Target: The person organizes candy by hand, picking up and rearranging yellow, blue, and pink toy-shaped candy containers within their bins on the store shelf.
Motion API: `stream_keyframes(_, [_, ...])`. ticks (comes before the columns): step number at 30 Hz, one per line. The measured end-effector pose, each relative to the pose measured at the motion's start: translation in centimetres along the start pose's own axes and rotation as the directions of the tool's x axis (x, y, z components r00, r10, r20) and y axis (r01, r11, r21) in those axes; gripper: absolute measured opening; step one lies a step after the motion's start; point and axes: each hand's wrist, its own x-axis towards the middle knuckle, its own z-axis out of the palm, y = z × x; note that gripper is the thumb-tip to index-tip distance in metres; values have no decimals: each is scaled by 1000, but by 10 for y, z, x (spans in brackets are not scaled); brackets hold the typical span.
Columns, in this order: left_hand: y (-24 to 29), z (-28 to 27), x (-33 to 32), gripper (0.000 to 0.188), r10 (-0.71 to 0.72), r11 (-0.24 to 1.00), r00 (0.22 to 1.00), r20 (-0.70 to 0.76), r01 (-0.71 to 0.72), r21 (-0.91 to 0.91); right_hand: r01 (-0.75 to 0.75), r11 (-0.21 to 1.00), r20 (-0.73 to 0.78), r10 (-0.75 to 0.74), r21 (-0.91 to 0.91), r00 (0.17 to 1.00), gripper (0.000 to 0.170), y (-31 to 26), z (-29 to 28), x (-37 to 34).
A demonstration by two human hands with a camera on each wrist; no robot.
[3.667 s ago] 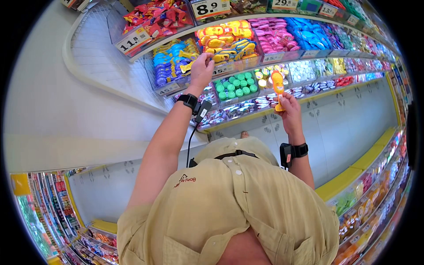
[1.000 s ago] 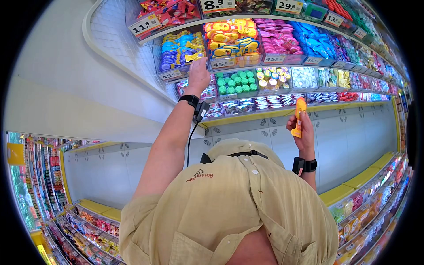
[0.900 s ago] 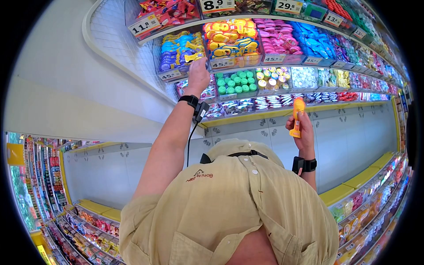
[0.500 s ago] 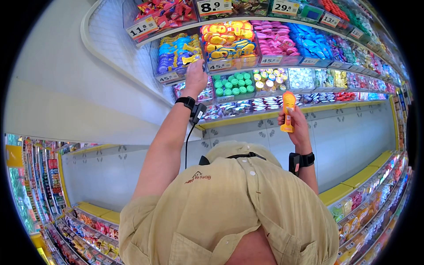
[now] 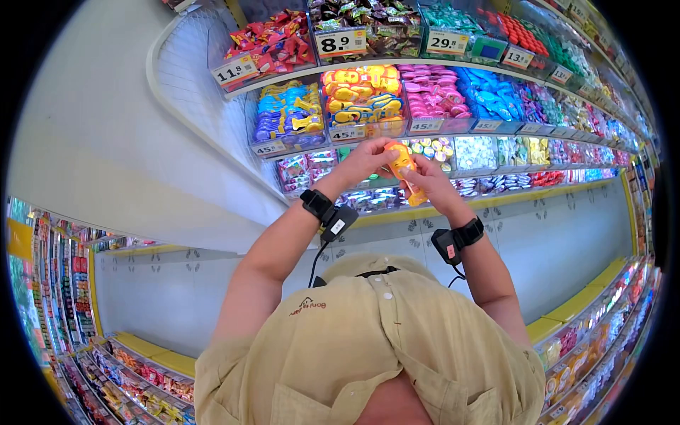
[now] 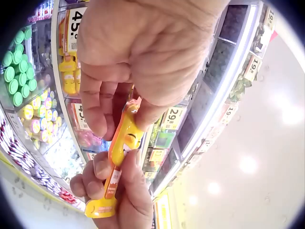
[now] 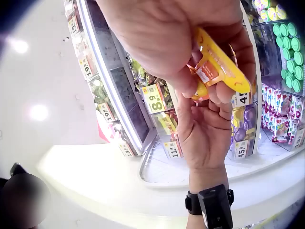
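L hand [image 5: 365,163] has moved down from the bins [image 5: 386,129] to the pkt [image 5: 401,157]; R hand [image 5: 435,188] has brought it L, now just up-R of ctr in head view. L hand pinches pkt's top end; R hand grips lower part, thumb on front. Green tubs [image 6: 22,66] upper L, left wrist view.

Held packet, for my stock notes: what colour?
Yellow and orange packet, clearest in the left wrist view.

On my feed I see a shop: price tags [image 5: 341,44] mark clear bins [image 5: 387,129] of wrapped sweets [image 5: 282,39] along the shelf's front edge [image 5: 287,77].
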Motion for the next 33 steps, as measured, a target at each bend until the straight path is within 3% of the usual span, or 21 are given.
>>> stream_keyframes(3, [4,1,-6,34,-20,999,999,-41,18,-48,-54,997,49,57,-48,997,23,-3,-8,5])
stream_keyframes(4, [5,0,-8,33,-17,997,997,-74,11,-71,-8,999,64,11,-36,998,20,0,-11,9])
stream_keyframes(7, [-1,-8,-8,31,8,992,985,-174,-30,-123,-66,998,6,65,14,998,21,-4,-18,14])
stream_keyframes(19, [-3,-6,2,29,44,985,925,-376,-103,-139,-19,970,14,23,-244,1000,21,-10,-51,49])
stream_keyframes(22, [-12,-13,10,28,65,980,886,-460,-143,-136,62,944,89,-35,-324,995,21,-14,-55,68])
stream_keyframes(24, [-12,-27,15,27,115,979,851,-513,-185,-87,131,944,129,-96,-302,987,21,-12,-55,88])
stream_keyframes(27, [-4,-53,24,24,219,967,797,-563,-252,19,212,946,76,-199,-245,977,19,-8,-52,125])
stream_keyframes(30, [-6,-86,40,21,337,941,726,-600,-249,227,320,863,5,-345,-391,938,19,-7,-46,162])
stream_keyframes(33, [-10,-114,54,22,453,880,702,-550,-252,403,386,756,-54,-483,-529,874,20,-3,-46,201])
